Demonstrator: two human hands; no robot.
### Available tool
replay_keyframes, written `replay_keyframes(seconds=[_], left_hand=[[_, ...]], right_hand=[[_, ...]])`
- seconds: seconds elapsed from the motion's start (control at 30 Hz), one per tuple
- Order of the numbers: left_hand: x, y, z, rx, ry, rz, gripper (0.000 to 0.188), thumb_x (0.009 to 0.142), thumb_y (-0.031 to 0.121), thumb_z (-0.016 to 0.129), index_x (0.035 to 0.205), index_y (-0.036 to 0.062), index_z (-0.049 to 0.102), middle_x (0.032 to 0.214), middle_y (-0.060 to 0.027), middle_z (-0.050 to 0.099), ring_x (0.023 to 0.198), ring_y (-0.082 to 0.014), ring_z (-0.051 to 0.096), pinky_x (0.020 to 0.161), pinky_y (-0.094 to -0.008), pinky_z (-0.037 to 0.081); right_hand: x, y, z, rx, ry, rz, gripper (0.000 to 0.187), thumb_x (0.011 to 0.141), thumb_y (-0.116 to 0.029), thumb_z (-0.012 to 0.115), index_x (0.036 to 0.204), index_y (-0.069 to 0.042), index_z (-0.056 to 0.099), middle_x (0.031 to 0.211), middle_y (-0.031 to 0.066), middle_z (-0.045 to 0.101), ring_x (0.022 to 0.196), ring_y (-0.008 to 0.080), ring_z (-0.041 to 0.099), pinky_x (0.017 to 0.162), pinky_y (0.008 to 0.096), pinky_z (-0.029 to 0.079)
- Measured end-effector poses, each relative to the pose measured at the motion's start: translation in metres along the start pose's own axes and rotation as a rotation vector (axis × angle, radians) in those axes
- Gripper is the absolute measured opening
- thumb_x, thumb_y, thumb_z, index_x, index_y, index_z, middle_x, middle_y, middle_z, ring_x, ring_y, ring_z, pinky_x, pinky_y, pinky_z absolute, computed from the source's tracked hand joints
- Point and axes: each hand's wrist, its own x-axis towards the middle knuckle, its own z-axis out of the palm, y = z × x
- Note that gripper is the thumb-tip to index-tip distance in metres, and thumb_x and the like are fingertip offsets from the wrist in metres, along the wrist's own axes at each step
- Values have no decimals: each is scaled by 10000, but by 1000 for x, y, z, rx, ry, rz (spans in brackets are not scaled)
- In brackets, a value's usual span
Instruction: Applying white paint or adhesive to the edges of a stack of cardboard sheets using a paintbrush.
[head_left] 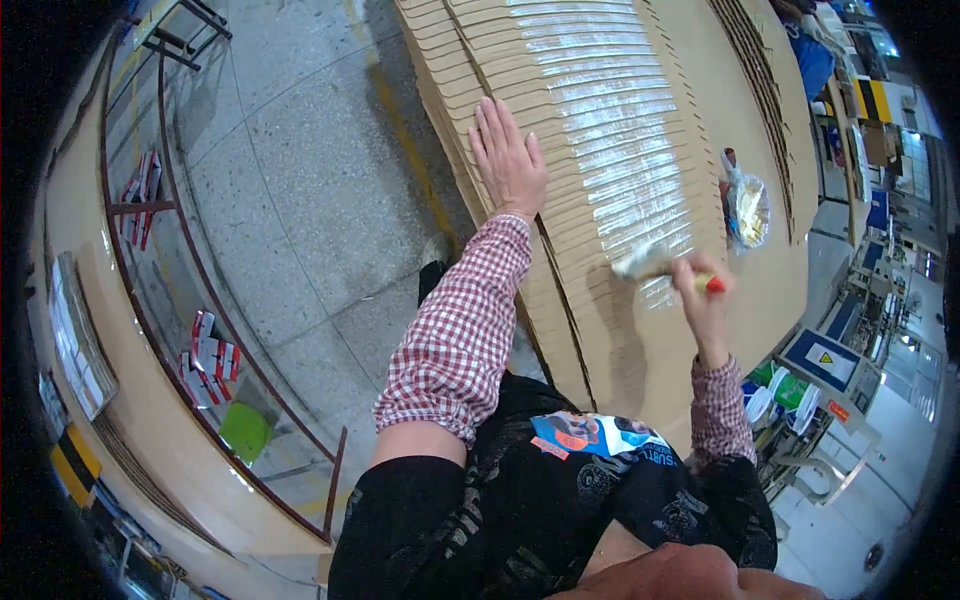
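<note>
Overlapping brown cardboard sheets [560, 215] lie fanned out in a long row, each edge showing as a thin step. A wet, glossy white band [635, 165], looking like glue, runs along them. My left hand [508, 160] rests flat on the left side of the sheets, fingers stretched out. My right hand [703, 300] grips a paintbrush [645, 262] with a red-tipped handle; its pale, blurred bristles are at the near end of the wet band. Right of the row sits a plastic-lined bowl [750, 208] with pale yellowish contents, a dark-tipped handle beside its far edge.
More stacked cardboard [755, 60] lies at the far right. On the left, a tan tabletop [170, 420] with a metal frame carries a paper stack [80, 335]. Red and white pieces and a green stool seat [245, 432] show below. Machinery [830, 355] stands at right.
</note>
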Motion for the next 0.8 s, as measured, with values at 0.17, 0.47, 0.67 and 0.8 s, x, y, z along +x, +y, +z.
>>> replay_keyframes(seconds=[0.17, 0.47, 0.67, 0.8], left_hand=[[-20, 8, -1, -101, 20, 4, 612, 935, 271, 352, 1426, -26, 139, 1500, -197, 111, 1399, -306, 77, 1126, -434, 35], [-43, 3, -9, 71, -107, 13, 611, 940, 275, 338, 1431, -20, 126, 1506, -180, 104, 1403, -297, 69, 1127, -443, 40], [-40, 10, -10, 54, -116, 15, 613, 939, 267, 343, 1435, -13, 117, 1511, -167, 92, 1405, -286, 62, 1127, -447, 33], [-39, 12, -12, 36, -126, 12, 601, 940, 249, 336, 1436, -9, 116, 1513, -162, 89, 1405, -284, 61, 1126, -450, 30]], right_hand=[[37, -15, 21, 32, 137, -100, 127, 805, -85, 648, 734, 5, 595, 682, 68, 580, 616, 148, 550, 568, 266, 423], [39, -19, -3, 154, 26, 75, 138, 822, -106, 642, 748, 7, 613, 611, 9, 586, 552, 60, 537, 512, 214, 414], [200, -67, 73, 307, 237, -268, 203, 832, -177, 646, 740, 3, 634, 573, -4, 575, 533, 48, 536, 474, 201, 400], [226, -63, 95, 267, 226, -264, 229, 808, -205, 670, 729, 7, 640, 524, 18, 557, 498, 49, 508, 459, 215, 389]])
